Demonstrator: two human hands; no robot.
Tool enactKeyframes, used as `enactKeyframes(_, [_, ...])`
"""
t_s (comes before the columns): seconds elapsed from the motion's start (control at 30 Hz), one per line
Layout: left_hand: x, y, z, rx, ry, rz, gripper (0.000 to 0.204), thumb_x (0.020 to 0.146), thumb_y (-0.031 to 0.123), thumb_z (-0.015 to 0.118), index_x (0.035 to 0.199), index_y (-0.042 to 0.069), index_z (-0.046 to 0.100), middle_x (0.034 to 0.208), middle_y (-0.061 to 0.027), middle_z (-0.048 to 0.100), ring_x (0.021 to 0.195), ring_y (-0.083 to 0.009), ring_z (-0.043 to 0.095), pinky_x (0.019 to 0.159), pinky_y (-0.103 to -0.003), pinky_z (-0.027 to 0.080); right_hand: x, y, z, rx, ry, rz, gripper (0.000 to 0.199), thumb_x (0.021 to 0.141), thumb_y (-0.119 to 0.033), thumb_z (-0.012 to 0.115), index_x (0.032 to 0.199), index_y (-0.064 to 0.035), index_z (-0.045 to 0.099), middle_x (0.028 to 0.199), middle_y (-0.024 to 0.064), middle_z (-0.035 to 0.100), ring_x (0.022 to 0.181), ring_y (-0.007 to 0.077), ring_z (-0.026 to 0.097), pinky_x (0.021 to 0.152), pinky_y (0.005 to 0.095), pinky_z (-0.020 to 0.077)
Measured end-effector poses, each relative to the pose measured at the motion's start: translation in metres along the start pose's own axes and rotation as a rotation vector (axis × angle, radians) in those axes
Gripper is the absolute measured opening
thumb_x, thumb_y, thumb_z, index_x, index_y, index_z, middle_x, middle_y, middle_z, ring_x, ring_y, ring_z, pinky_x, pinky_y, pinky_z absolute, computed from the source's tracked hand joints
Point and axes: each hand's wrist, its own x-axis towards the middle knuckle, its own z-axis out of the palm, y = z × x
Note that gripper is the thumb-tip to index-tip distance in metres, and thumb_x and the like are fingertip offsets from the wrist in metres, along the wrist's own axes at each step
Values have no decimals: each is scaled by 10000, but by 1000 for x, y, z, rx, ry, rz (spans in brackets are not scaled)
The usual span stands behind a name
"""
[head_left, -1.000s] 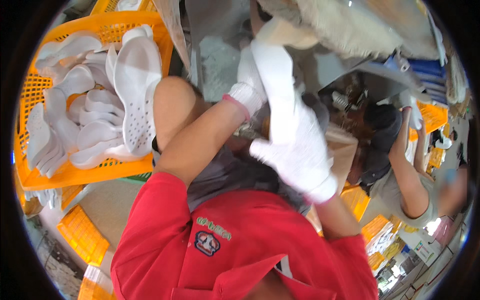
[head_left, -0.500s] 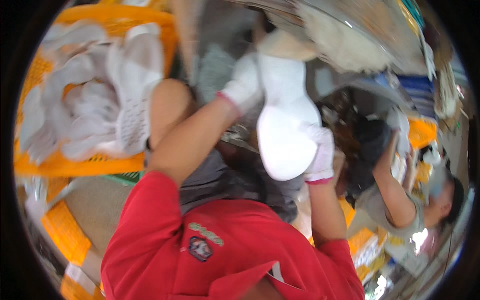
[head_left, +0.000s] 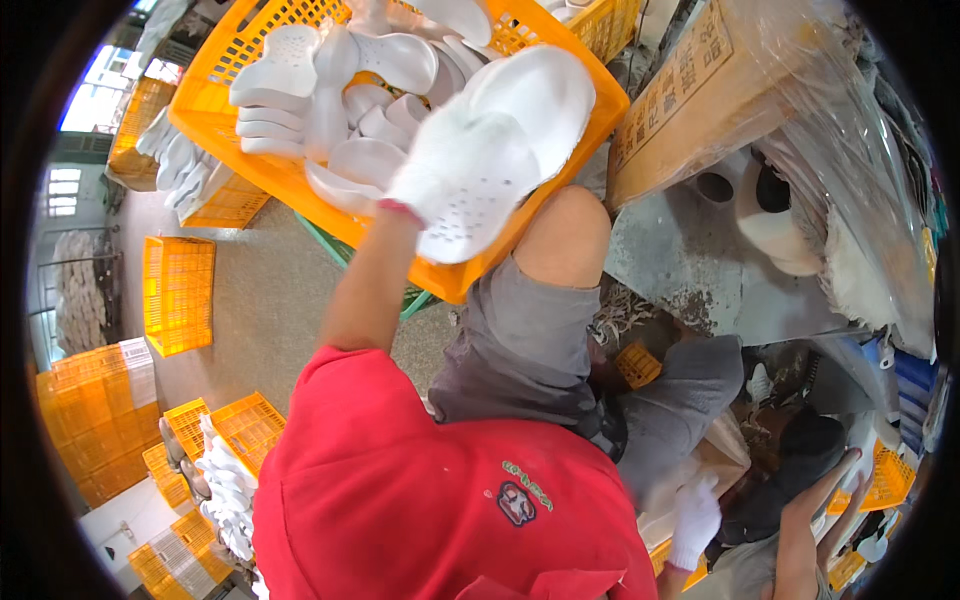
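Note:
My left hand (head_left: 428,165), in a white knit glove with a pink cuff, reaches over a large orange plastic crate (head_left: 212,122). It is slightly blurred and appears closed on the edge of a smooth white shoe insole (head_left: 545,105). Beneath it lies a perforated insole (head_left: 480,195), partly covered by the glove. More white insoles (head_left: 390,60) are piled in the crate. At the lower right, my right hand (head_left: 695,522), also gloved, is low beside a beige bag or sheet (head_left: 700,455). Its fingers look apart, with nothing visible in them.
A plastic-wrapped cardboard box (head_left: 670,95) and a grey metal surface (head_left: 670,265) are to the right of the crate. Orange crates (head_left: 180,295) stand on the floor at left, some holding white pieces. A co-worker's arm (head_left: 800,525) shows at the lower right.
Both hands held one white insole before me. The left has moved it to the crate; the right has let go and dropped to the lower right. The view has turned left.

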Motion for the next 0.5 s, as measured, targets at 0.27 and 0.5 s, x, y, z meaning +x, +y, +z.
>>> enactKeyframes(0.27, [-66, 123, 158, 560, -1136, 281, 493, 809, 399, 749, 1097, -1, 757, 1059, -229, 757, 981, -432, 736, 904, -517, 577, 12, -103, -54, 1146, -42, -673, 540, 1046, -261, 616, 1455, 88, 567, 1536, 224, 553, 1381, 302, 569, 1157, 410, 434])
enactKeyframes(0.5, [-82, 27, 308, -363, -346, -147, 616, 875, 338, 873, 1304, -8, 599, 1239, -147, 699, 1134, -312, 693, 968, -441, 576, -18, -92, -68, 1265, 339, -370, 703, 1043, -216, 649, 1624, 17, 328, 1675, 188, 383, 1535, 282, 378, 1252, 382, 285])
